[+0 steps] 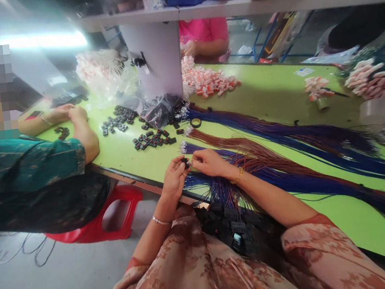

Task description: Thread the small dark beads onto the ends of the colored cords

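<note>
My left hand [174, 178] is closed in a pinch on a small black plastic connector housing [185, 163], held up over the table's front edge. Right beside it, my right hand [209, 163] has its fingers pinched together at the housing's side; what they hold is too small to make out. Beneath and behind my right hand lie bundles of blue wires [275, 175] and brown wires [248, 146], with silvery terminals at their ends. Several loose black housings [152, 140] lie in a pile beyond my left hand.
Left, a co-worker's hands [70, 113] rest by a few black parts; a red stool [127, 212] stands below. On the green table [125, 163] are a tape roll [195, 123], a bag of black parts [161, 111] and orange-white connectors [211, 83]. A shelf [198, 11] crosses above.
</note>
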Action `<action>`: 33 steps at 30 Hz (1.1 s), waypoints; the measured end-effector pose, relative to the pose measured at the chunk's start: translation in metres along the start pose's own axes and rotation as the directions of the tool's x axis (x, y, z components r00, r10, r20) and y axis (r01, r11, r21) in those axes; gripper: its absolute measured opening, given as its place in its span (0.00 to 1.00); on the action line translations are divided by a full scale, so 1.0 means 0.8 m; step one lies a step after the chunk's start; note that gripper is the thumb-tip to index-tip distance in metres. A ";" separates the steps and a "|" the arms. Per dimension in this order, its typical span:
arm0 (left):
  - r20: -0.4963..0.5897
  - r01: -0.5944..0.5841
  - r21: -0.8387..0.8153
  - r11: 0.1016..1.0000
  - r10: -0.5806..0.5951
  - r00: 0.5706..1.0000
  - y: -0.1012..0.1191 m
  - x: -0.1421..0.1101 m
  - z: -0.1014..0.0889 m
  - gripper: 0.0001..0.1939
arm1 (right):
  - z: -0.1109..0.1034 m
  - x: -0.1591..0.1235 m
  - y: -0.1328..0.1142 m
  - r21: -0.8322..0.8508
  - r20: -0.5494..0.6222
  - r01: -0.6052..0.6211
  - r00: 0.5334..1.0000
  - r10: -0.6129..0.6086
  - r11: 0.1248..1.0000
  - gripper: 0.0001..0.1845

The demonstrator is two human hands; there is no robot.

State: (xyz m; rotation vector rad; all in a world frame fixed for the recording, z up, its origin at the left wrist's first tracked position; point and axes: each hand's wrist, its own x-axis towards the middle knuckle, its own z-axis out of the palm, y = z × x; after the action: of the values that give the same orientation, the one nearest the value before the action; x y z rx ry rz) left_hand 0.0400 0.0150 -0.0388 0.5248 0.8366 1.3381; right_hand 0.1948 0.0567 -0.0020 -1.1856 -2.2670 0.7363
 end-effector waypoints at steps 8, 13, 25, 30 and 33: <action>-0.027 -0.045 0.066 0.997 0.047 0.999 -0.009 0.002 0.003 0.18 | 0.005 0.000 0.001 -0.018 0.008 -0.025 1.000 0.025 1.000 0.09; -0.064 -0.061 0.115 0.991 0.069 0.996 -0.012 0.003 0.007 0.17 | 0.003 -0.002 0.008 0.012 0.037 0.065 0.997 -0.065 0.998 0.10; -0.103 -0.031 0.125 0.992 0.044 0.994 -0.015 0.010 0.011 0.15 | -0.011 0.047 0.045 -0.143 -0.019 -0.085 0.996 0.083 0.986 0.14; -0.091 -0.015 0.114 0.993 0.026 0.995 -0.015 0.011 0.007 0.16 | -0.008 0.085 0.075 -0.481 -0.095 -0.303 0.951 0.294 0.823 0.15; -0.085 -0.010 0.108 0.994 0.019 0.996 -0.016 0.011 0.005 0.16 | -0.008 0.086 0.078 -0.507 -0.054 -0.295 0.948 0.312 0.809 0.16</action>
State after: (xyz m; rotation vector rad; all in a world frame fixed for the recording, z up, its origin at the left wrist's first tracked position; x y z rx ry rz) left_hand 0.0511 0.0214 -0.0482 0.5617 0.9811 1.3418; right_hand 0.2003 0.1464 -0.0268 -1.8272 -2.4052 0.2487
